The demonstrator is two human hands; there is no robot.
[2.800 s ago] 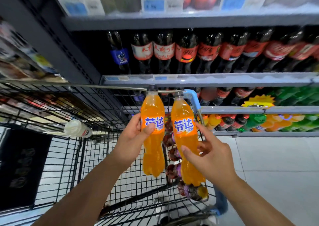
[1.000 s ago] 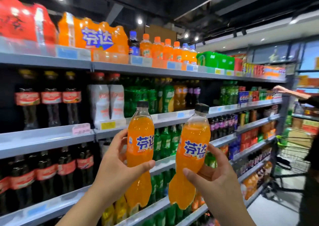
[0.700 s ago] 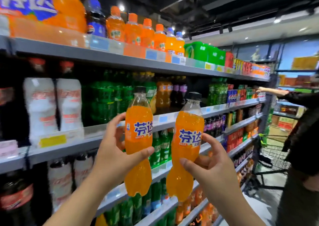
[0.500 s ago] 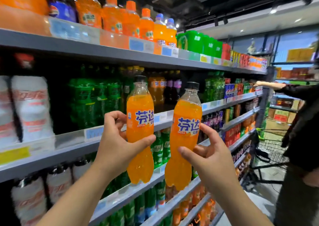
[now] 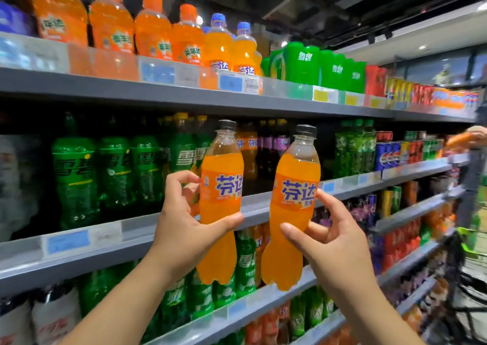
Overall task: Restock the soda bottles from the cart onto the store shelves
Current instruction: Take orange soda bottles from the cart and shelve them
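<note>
Hands (image 5: 184, 228) (image 5: 334, 247) hold two upright orange soda bottles (image 5: 220, 202) (image 5: 292, 207), black-capped, blue-lettered.

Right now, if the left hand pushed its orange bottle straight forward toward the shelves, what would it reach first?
Probably the small orange bottles in the dark gap on the middle shelf, directly behind the orange bottle held by the left hand. Depth is unclear.
</note>
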